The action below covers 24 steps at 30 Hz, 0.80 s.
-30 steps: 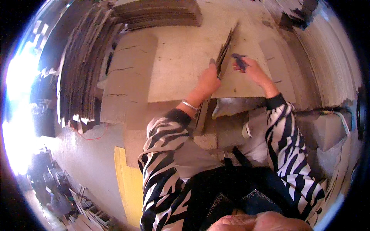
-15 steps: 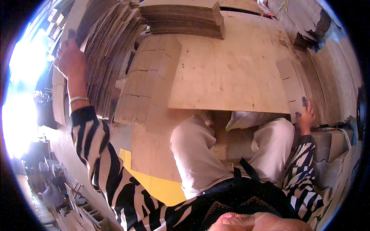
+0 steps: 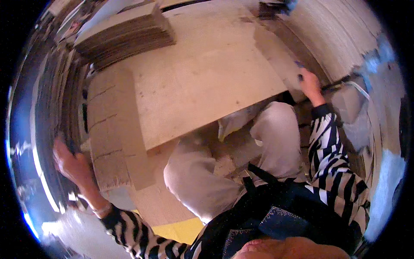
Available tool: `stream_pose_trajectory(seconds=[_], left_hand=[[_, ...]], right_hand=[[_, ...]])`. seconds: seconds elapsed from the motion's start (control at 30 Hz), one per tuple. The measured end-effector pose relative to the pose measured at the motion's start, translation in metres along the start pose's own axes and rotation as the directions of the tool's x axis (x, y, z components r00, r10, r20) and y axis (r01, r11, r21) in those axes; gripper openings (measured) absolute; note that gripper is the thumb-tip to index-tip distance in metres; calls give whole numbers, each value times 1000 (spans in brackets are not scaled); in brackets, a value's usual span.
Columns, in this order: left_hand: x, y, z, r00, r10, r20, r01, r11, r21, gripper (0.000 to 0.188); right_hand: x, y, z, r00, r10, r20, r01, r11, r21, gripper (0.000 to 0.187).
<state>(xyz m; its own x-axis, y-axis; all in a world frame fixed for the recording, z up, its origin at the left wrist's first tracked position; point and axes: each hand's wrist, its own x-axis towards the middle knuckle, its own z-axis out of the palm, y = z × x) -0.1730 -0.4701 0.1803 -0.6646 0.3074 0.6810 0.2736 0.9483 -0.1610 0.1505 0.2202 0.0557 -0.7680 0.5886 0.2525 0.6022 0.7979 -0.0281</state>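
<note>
My left hand [image 3: 71,163] is beside the near end of the upright stack of cardboard sheets [image 3: 54,97] at the left. Its fingers look stretched out and apart, though blurred, with nothing visible in them. At the right, my right hand [image 3: 311,84] rests at the near end of a brown cardboard piece [image 3: 280,55] along the edge of the wooden board [image 3: 202,73]. Dark coverings show on its thumb and forefinger, which are spread apart. Slotted cardboard [image 3: 108,129] lies along the left side of the board.
A flat pile of cardboard [image 3: 127,36] stands at the board's far left. More large cardboard sheets [image 3: 332,34] line the right side, near light blue material [image 3: 386,181]. My knees are under the board's near edge. A yellow sheet [image 3: 179,231] lies by my left leg.
The view has turned, and the board now appears tilted. My left hand has come back from the far part of the left stack toward me. My right hand stays by the right-hand cardboard.
</note>
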Motion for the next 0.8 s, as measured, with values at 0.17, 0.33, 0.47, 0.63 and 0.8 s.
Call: stream_pose_trajectory(seconds=[0.17, 0.33, 0.47, 0.63, 0.8], left_hand=[[-8, 85, 70, 967, 150, 207, -123, 983, -135, 34], [30, 154, 157, 869, -214, 446, 97, 958, 270, 48], [14, 126, 185, 883, -248, 398, 142, 950, 277, 38], [-13, 150, 147, 969, 19, 246, -58, 987, 150, 25], [-21, 159, 154, 702, -27, 712, 318, 906, -279, 26]], right_hand=[[11, -140, -28, 958, -258, -127, 287, 835, 469, 20], [28, -234, -30, 902, -397, 170, 307, 866, 394, 22], [19, -277, -9, 793, -558, 246, 481, 821, 308, 20], [4, -264, 19, 772, -600, 212, 532, 791, 301, 19], [2, -283, 5, 769, -638, -28, 574, 672, 467, 19]])
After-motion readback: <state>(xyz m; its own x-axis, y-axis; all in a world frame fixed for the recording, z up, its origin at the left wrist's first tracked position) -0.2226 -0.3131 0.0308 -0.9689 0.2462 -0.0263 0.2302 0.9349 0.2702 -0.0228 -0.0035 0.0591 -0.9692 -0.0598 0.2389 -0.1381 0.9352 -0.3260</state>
